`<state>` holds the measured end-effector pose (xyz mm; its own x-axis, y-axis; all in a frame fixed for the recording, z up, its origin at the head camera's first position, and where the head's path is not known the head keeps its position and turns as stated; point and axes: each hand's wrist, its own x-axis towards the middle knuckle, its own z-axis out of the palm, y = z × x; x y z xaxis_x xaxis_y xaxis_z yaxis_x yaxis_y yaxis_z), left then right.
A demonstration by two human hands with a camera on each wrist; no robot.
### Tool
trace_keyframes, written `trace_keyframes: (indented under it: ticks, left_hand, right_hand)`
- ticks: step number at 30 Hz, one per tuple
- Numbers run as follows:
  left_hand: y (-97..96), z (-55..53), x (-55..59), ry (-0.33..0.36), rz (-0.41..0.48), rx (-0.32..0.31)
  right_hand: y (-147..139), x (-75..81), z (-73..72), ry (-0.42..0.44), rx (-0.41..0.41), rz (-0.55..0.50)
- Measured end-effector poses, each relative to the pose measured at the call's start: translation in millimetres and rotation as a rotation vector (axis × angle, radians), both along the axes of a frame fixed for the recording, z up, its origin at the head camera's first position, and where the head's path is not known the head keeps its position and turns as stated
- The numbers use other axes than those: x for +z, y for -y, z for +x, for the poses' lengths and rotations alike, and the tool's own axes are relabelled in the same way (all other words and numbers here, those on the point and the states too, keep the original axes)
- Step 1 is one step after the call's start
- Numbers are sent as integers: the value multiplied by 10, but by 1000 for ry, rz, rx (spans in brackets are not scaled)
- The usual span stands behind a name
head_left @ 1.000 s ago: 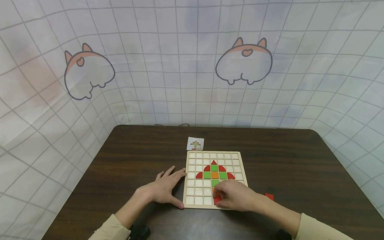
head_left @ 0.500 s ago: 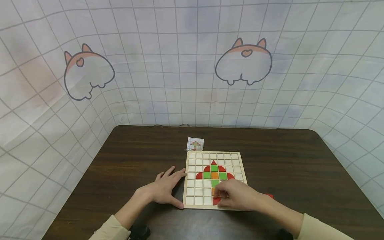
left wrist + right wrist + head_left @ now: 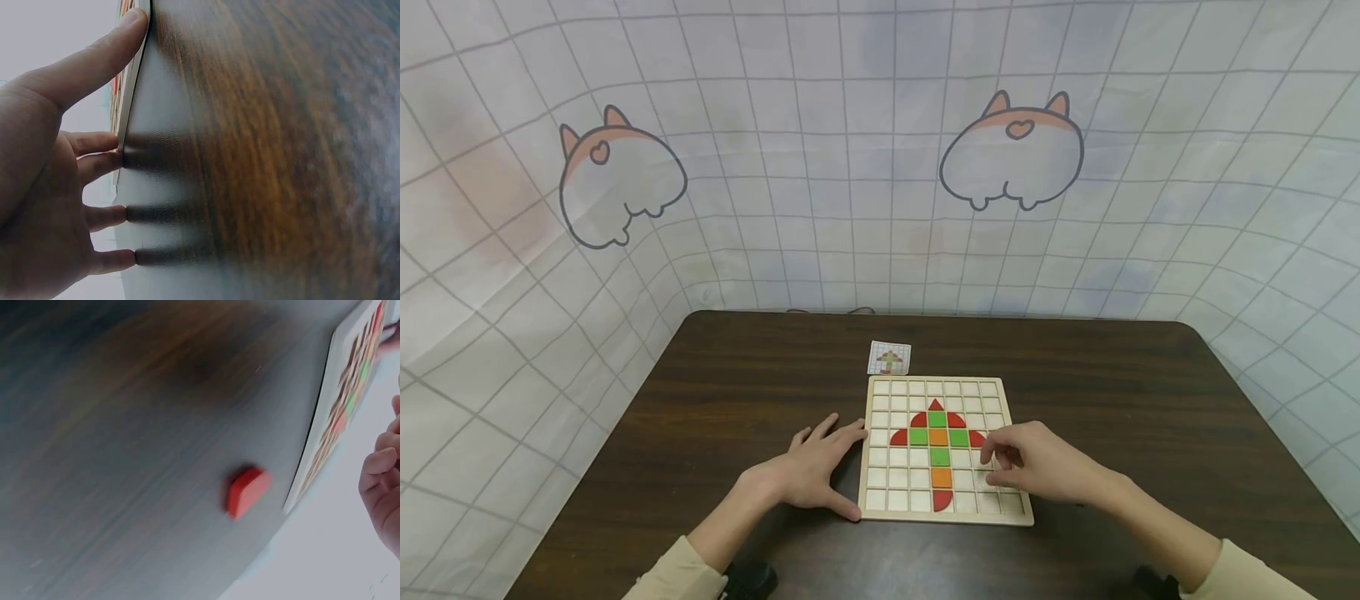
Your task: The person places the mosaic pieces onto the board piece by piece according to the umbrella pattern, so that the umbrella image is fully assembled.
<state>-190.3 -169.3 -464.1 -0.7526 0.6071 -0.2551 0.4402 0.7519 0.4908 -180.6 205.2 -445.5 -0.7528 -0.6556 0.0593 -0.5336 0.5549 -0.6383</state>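
A wooden grid board (image 3: 897,477) lies on the table, bearing red, green and orange tiles in an upward arrow pattern. At the foot of its stem, a red quarter-round tile (image 3: 942,500) sits below an orange square tile (image 3: 941,477). My left hand (image 3: 808,469) spreads its fingers at the board's left edge, thumb at the near corner. Over the board's right side hovers my right hand (image 3: 1041,462), fingers loosely bent, with a gap between thumb and forefinger and nothing seen in it. A loose red piece (image 3: 249,492) lies on the table in the right wrist view; the right arm hides it in the head view.
A small printed card (image 3: 889,357) with a similar arrow picture lies just beyond the board's far left corner. The dark wood table (image 3: 760,367) ends at a white gridded curtain (image 3: 880,167) behind and at both sides.
My right hand has left the red quarter-round tile and moved right and up. That tile, which showed a squarer outline a second ago, now lies in its cell. The left hand stays put.
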Motion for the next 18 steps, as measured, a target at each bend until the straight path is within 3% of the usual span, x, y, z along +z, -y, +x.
trace_keyframes:
  ticks: [8,18]
  left_hand:
    - [1,-14,-11,0,-1,2]
    - [-4,-3,6,2,-8,4]
  right_hand:
    - [-333,36,40,33,-49,-51]
    - [-655,79,91,50,-102,-5]
